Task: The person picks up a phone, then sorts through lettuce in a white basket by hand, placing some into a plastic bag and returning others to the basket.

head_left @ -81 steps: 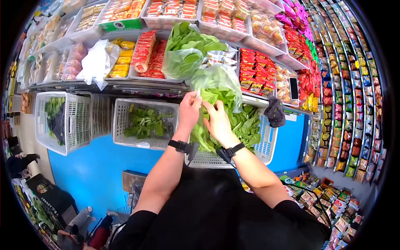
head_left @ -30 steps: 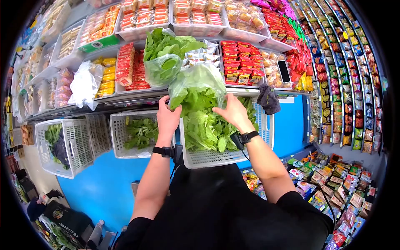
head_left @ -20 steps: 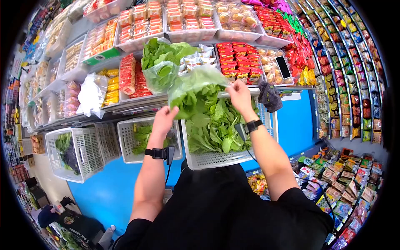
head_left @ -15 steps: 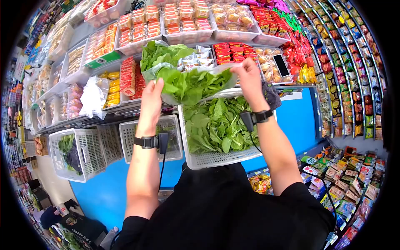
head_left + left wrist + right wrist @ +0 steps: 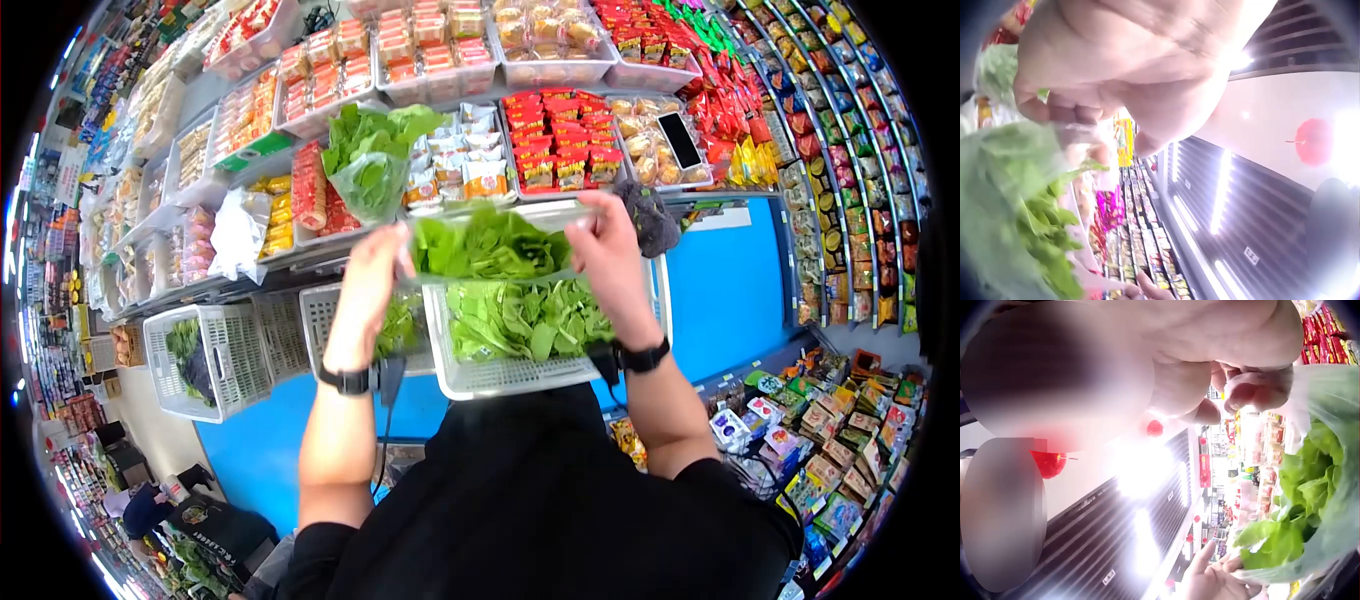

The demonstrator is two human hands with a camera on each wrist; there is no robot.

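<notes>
A white basket [image 5: 520, 378] of loose greens stood below the hands. Behind it, another bagged bunch [image 5: 368, 165] and a phone [image 5: 679, 140] lay on shelved snack packets [image 5: 545, 150]. Blue floor [image 5: 735, 290] ran between shop shelves. Both arms reached forward. The left hand [image 5: 372, 272] and right hand [image 5: 612, 250] each pinched one end of a clear bag of greens [image 5: 490, 245], held level above the basket.

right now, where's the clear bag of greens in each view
Head: centre, the bag of greens stretched between left hand and right hand, above the white basket.
Left wrist: the bag lower left, below the hand.
Right wrist: the bag at the right edge.
Shared landmark: the snack shelves behind.
</notes>
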